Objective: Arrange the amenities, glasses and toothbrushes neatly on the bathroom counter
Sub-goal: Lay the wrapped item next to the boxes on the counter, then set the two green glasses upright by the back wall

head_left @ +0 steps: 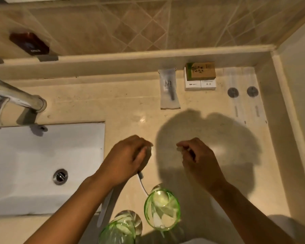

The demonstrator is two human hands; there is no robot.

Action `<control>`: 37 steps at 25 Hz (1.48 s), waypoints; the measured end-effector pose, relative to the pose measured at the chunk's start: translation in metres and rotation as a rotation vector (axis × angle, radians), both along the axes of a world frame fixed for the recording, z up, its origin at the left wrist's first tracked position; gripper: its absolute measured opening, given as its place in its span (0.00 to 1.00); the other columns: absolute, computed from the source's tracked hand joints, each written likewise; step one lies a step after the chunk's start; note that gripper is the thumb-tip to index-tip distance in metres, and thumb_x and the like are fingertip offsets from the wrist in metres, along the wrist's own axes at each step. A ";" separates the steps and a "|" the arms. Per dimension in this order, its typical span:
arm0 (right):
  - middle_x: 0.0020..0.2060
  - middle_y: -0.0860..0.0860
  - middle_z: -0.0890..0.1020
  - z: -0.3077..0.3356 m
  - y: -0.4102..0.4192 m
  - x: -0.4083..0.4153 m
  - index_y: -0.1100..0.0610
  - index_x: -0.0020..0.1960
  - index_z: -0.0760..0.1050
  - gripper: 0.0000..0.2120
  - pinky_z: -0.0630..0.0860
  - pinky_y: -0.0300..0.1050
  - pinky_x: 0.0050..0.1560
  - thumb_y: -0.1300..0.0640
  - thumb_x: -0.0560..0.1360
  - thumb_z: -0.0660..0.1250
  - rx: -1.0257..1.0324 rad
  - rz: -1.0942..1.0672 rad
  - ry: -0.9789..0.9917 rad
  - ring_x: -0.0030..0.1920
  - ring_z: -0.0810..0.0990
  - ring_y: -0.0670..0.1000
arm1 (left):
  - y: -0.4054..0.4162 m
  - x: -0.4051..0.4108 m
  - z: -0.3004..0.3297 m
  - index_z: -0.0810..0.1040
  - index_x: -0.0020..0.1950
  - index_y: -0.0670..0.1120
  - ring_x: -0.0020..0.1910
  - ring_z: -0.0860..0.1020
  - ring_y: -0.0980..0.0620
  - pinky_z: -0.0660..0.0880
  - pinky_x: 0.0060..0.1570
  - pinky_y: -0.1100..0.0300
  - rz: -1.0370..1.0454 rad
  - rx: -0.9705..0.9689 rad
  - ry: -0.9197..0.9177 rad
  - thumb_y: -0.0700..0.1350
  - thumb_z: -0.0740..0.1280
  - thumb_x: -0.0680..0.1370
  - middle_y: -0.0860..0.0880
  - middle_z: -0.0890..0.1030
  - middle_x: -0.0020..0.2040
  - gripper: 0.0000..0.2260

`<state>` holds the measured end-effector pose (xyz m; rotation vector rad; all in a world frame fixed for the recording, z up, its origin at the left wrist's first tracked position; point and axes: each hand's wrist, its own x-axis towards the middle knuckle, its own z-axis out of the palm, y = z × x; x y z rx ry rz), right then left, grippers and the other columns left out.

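Two green glasses stand nearest, the one (pixel 162 210) just right of the other (pixel 121 228), both at the front edge of the surface (pixel 130 106) and right of the sink (pixel 42 164).

Just behind the glasses, the left hand (pixel 125 159) has its grip closed on a thin white toothbrush (pixel 142 184), whose free end reaches down to the rim of the right glass. The right hand (pixel 199 155) pinches its fingers together; whether something small is in them, I cannot tell, because the picture is blurred there.

Far behind the glasses, along the back wall, a sachet (pixel 169 88), a small stack of boxes (pixel 200 76) and two flat packets (pixel 245 95) already lie in a tidy row.

I judge the amenities mostly arranged. What remains, it seems, is placing the toothbrush and setting the glasses in their final place.
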<state>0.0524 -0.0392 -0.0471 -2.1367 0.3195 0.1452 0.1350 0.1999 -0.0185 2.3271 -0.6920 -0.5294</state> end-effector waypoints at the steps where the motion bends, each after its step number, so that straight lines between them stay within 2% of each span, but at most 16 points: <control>1: 0.50 0.42 0.80 0.003 0.002 -0.016 0.49 0.58 0.80 0.15 0.78 0.34 0.50 0.66 0.78 0.65 -0.005 0.045 0.031 0.50 0.80 0.38 | 0.007 -0.014 0.003 0.81 0.58 0.52 0.47 0.77 0.60 0.67 0.46 0.75 -0.037 0.010 0.050 0.43 0.63 0.80 0.59 0.77 0.47 0.10; 4: 0.52 0.38 0.76 0.009 0.005 -0.057 0.45 0.63 0.77 0.21 0.71 0.26 0.49 0.66 0.78 0.64 -0.008 0.208 0.133 0.51 0.77 0.36 | 0.023 -0.047 0.003 0.80 0.63 0.54 0.51 0.78 0.62 0.74 0.51 0.67 -0.142 0.053 0.192 0.44 0.58 0.75 0.56 0.81 0.52 0.20; 6: 0.55 0.37 0.74 0.013 0.010 -0.079 0.43 0.67 0.74 0.25 0.71 0.28 0.51 0.65 0.75 0.65 -0.007 0.299 0.175 0.53 0.76 0.38 | 0.030 -0.067 0.006 0.77 0.68 0.57 0.54 0.79 0.60 0.76 0.56 0.61 -0.187 0.087 0.261 0.49 0.55 0.72 0.56 0.80 0.56 0.26; 8: 0.56 0.36 0.71 0.017 0.015 -0.094 0.40 0.69 0.70 0.29 0.74 0.31 0.51 0.62 0.73 0.67 0.000 0.374 0.188 0.52 0.77 0.41 | 0.032 -0.085 0.008 0.74 0.70 0.60 0.55 0.78 0.59 0.76 0.58 0.59 -0.211 0.104 0.303 0.49 0.60 0.73 0.57 0.79 0.58 0.25; 11: 0.57 0.35 0.70 0.024 0.026 -0.106 0.37 0.70 0.67 0.32 0.77 0.33 0.49 0.55 0.70 0.71 0.043 0.377 0.178 0.51 0.78 0.42 | 0.031 -0.104 0.009 0.69 0.71 0.63 0.57 0.76 0.64 0.74 0.60 0.64 -0.181 0.089 0.264 0.50 0.72 0.73 0.62 0.77 0.59 0.27; 15: 0.59 0.34 0.71 0.030 0.039 -0.112 0.34 0.69 0.67 0.32 0.79 0.38 0.49 0.44 0.68 0.74 0.038 0.314 0.130 0.49 0.81 0.42 | 0.028 -0.113 0.011 0.69 0.71 0.65 0.57 0.75 0.66 0.73 0.60 0.64 -0.104 0.030 0.250 0.57 0.73 0.72 0.65 0.76 0.57 0.28; 20: 0.55 0.35 0.79 0.041 0.045 -0.115 0.25 0.62 0.65 0.30 0.78 0.32 0.44 0.47 0.68 0.75 0.142 0.247 0.107 0.50 0.82 0.38 | 0.029 -0.116 0.010 0.70 0.70 0.67 0.56 0.77 0.63 0.75 0.60 0.59 -0.080 0.043 0.235 0.57 0.73 0.71 0.63 0.80 0.57 0.28; 24: 0.54 0.32 0.80 0.041 0.046 -0.112 0.19 0.60 0.66 0.35 0.80 0.35 0.43 0.53 0.69 0.77 0.170 0.217 0.048 0.47 0.84 0.41 | 0.028 -0.113 0.010 0.72 0.69 0.67 0.54 0.78 0.64 0.75 0.58 0.63 -0.008 0.002 0.256 0.54 0.75 0.71 0.64 0.81 0.56 0.28; 27: 0.56 0.34 0.80 0.039 0.044 -0.104 0.22 0.64 0.66 0.36 0.83 0.42 0.44 0.52 0.68 0.77 0.146 0.212 0.011 0.46 0.84 0.44 | 0.026 -0.109 0.012 0.75 0.66 0.68 0.54 0.79 0.65 0.75 0.57 0.67 0.043 -0.051 0.255 0.51 0.77 0.71 0.65 0.82 0.54 0.26; 29: 0.56 0.35 0.80 0.040 0.043 -0.094 0.28 0.67 0.67 0.34 0.82 0.37 0.43 0.50 0.68 0.76 0.129 0.211 -0.038 0.47 0.84 0.42 | 0.026 -0.103 0.015 0.76 0.63 0.71 0.54 0.80 0.66 0.75 0.56 0.69 0.108 -0.120 0.280 0.48 0.78 0.71 0.67 0.83 0.53 0.26; 31: 0.56 0.37 0.81 0.041 0.042 -0.080 0.37 0.70 0.68 0.33 0.80 0.33 0.44 0.51 0.69 0.76 0.131 0.199 -0.081 0.48 0.83 0.39 | 0.025 -0.094 0.014 0.77 0.58 0.74 0.54 0.82 0.61 0.76 0.56 0.69 0.219 -0.196 0.320 0.45 0.78 0.69 0.64 0.84 0.51 0.27; 33: 0.56 0.39 0.82 0.040 0.042 -0.064 0.43 0.71 0.69 0.32 0.81 0.35 0.47 0.51 0.70 0.76 0.139 0.189 -0.107 0.51 0.83 0.40 | 0.023 -0.083 0.009 0.81 0.58 0.67 0.54 0.83 0.57 0.79 0.57 0.66 0.356 -0.293 0.376 0.41 0.78 0.69 0.59 0.86 0.51 0.25; 35: 0.57 0.38 0.82 0.039 0.042 -0.043 0.43 0.71 0.68 0.32 0.82 0.38 0.50 0.53 0.71 0.78 0.141 0.167 -0.117 0.55 0.82 0.41 | 0.020 -0.069 0.006 0.81 0.59 0.57 0.56 0.83 0.59 0.80 0.58 0.63 0.457 -0.379 0.431 0.34 0.77 0.71 0.57 0.86 0.53 0.23; 37: 0.58 0.35 0.81 0.037 0.042 -0.017 0.42 0.69 0.69 0.31 0.79 0.33 0.53 0.56 0.71 0.78 0.154 0.151 -0.091 0.57 0.81 0.39 | 0.017 -0.052 0.005 0.80 0.60 0.53 0.58 0.82 0.61 0.79 0.56 0.66 0.505 -0.432 0.443 0.31 0.75 0.72 0.58 0.86 0.54 0.22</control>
